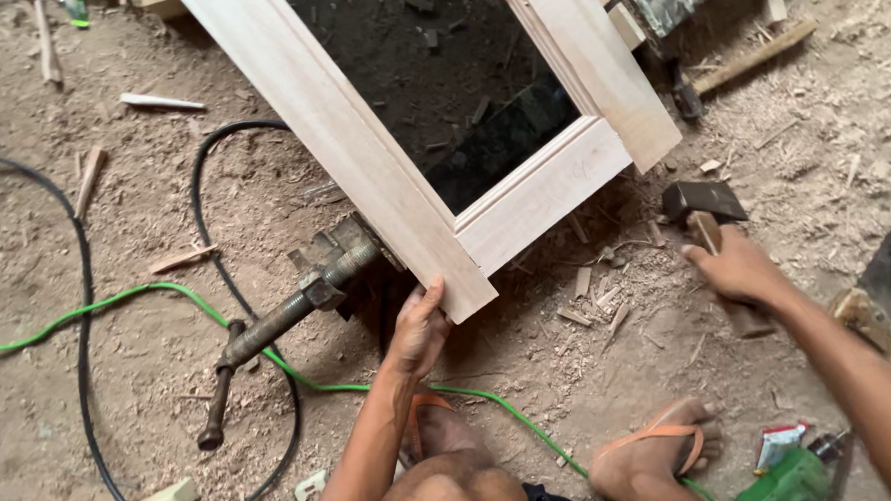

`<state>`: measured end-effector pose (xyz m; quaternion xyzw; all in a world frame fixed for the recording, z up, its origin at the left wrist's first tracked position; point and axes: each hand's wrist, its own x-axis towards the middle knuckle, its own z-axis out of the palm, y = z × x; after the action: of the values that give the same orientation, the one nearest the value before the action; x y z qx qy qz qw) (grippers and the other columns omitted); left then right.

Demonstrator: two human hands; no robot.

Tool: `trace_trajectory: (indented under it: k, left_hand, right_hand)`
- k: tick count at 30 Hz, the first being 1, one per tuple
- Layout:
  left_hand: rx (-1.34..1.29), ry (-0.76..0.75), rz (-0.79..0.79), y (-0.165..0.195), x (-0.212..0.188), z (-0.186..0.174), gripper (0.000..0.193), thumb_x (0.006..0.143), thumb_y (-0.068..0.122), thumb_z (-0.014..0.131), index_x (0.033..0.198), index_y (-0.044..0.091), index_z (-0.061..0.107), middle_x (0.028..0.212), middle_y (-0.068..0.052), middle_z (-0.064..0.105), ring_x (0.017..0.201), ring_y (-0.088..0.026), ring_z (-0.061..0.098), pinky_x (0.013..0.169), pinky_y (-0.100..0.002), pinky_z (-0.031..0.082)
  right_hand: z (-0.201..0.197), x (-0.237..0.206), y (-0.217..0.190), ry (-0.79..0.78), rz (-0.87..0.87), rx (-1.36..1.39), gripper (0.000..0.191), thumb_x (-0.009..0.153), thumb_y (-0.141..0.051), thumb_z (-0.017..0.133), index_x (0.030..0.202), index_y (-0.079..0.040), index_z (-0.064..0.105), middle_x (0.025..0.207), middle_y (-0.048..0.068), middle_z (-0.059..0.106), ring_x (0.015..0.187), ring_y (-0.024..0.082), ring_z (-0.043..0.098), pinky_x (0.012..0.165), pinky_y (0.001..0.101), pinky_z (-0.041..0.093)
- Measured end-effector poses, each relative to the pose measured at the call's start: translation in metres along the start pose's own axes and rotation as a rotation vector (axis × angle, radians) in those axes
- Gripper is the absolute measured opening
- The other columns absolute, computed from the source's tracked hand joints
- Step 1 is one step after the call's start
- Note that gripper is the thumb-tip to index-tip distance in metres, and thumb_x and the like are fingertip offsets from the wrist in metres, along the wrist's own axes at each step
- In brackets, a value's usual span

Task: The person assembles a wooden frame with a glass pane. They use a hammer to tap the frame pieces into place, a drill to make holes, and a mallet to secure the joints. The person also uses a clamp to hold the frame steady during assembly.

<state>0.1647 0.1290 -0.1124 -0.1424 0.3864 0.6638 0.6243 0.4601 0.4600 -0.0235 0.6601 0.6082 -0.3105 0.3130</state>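
A sawdust-strewn dirt floor [140, 367] lay beneath a pale, already joined wooden frame [408, 194], clamped by a rusty iron bar clamp [287, 314]; its near corner was gripped by the left hand [419, 330], while a dark-headed hammer [706, 207] was clasped in the right hand [740, 268], seating apparently unfinished

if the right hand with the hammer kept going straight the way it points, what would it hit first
Probably the wooden frame: the right hand points its hammer toward the frame's lower corner, though depth is unclear.
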Motion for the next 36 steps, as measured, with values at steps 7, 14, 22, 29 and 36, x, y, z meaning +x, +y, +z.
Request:
trace_trajectory:
  k: [7, 14, 22, 29, 36]
  left_hand:
    - [0.354, 0.217, 0.346, -0.013, 0.010, -0.006, 0.060, 0.093, 0.035, 0.073, 0.137, -0.004, 0.057, 0.126, -0.009, 0.068, 0.113, -0.017, 0.061, 0.104, -0.032, 0.047]
    - [0.351, 0.194, 0.394, -0.014, 0.011, -0.006, 0.063, 0.092, 0.036, 0.075, 0.135, -0.006, 0.057, 0.123, -0.010, 0.068, 0.109, -0.016, 0.063, 0.100, -0.031, 0.050]
    - [0.297, 0.123, 0.303, -0.005, 0.010, -0.011, 0.062, 0.092, 0.036, 0.073, 0.136, -0.004, 0.056, 0.126, -0.010, 0.067, 0.112, -0.017, 0.063, 0.102, -0.031, 0.049]
    - [0.027, 0.022, 0.075, -0.001, 0.020, -0.006, 0.065, 0.094, 0.041, 0.069, 0.137, -0.005, 0.053, 0.126, -0.013, 0.067, 0.116, -0.023, 0.065, 0.102, -0.040, 0.052]
    - [0.027, -0.015, 0.039, 0.003, 0.021, -0.009, 0.068, 0.093, 0.042, 0.070, 0.140, -0.002, 0.049, 0.130, -0.012, 0.065, 0.117, -0.022, 0.064, 0.104, -0.041, 0.053]
  right_hand:
    - [-0.024, 0.056, 0.019, 0.105, -0.356, -0.498, 0.076, 0.085, -0.054, 0.070, 0.130, 0.007, 0.061, 0.120, 0.033, 0.072, 0.111, 0.046, 0.070, 0.096, 0.0504, 0.057]
    - [-0.037, 0.050, -0.004, -0.041, -0.156, -0.497, 0.072, 0.093, -0.048, 0.062, 0.131, 0.012, 0.053, 0.111, 0.033, 0.073, 0.093, 0.044, 0.075, 0.085, 0.0515, 0.064]
    - [-0.007, 0.061, 0.034, 0.089, -0.262, -0.494, 0.074, 0.095, -0.052, 0.055, 0.135, 0.010, 0.047, 0.111, 0.038, 0.073, 0.103, 0.048, 0.075, 0.096, 0.0524, 0.058]
    - [0.013, 0.041, 0.033, 0.142, -0.186, -0.369, 0.067, 0.096, -0.048, 0.060, 0.135, 0.005, 0.048, 0.105, 0.034, 0.073, 0.093, 0.045, 0.075, 0.088, 0.0537, 0.060]
    - [0.020, 0.012, 0.009, -0.113, -0.050, 0.359, 0.030, 0.098, -0.029, 0.064, 0.103, 0.001, 0.060, 0.077, 0.014, 0.064, 0.058, 0.027, 0.061, 0.059, 0.0445, 0.053]
